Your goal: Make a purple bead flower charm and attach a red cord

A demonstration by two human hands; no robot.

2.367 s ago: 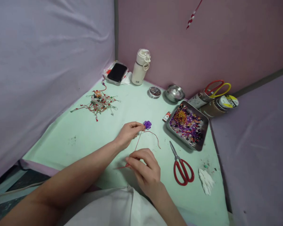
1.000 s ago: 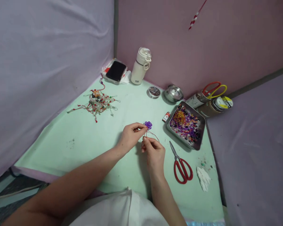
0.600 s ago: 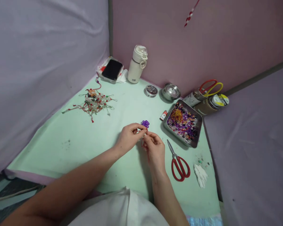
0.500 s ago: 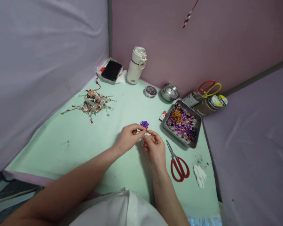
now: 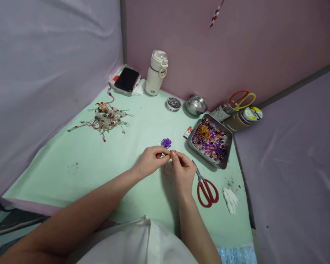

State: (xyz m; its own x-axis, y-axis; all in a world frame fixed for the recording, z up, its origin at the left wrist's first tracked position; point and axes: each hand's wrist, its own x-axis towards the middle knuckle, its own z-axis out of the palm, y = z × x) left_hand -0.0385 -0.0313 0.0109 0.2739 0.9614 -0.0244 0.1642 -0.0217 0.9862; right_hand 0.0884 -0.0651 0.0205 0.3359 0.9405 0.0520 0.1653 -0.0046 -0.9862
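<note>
My left hand (image 5: 153,160) and my right hand (image 5: 182,171) meet fingertip to fingertip over the table. Both are closed in a pinch on a thin red cord (image 5: 168,171), which loops down below the fingers. A flower-shaped cluster of purple beads (image 5: 166,143) sits just beyond my left fingertips; whether the cord joins it is hidden by the fingers. To the right of my right hand lie scissors (image 5: 207,190) with red handles, blades pointing away from me.
A metal tray (image 5: 228,154) of mixed beads stands at the right, near a small red-and-white bottle (image 5: 187,132). Behind are a metal bowl (image 5: 196,105), a round tin (image 5: 173,104) and a white flask (image 5: 155,73). Beaded strings (image 5: 108,119) lie left; crumpled tissue (image 5: 230,200) lies right.
My right thumb and fingers have shifted up, level with my left fingertips, and pinch the cord there. The whole view has moved slightly.
</note>
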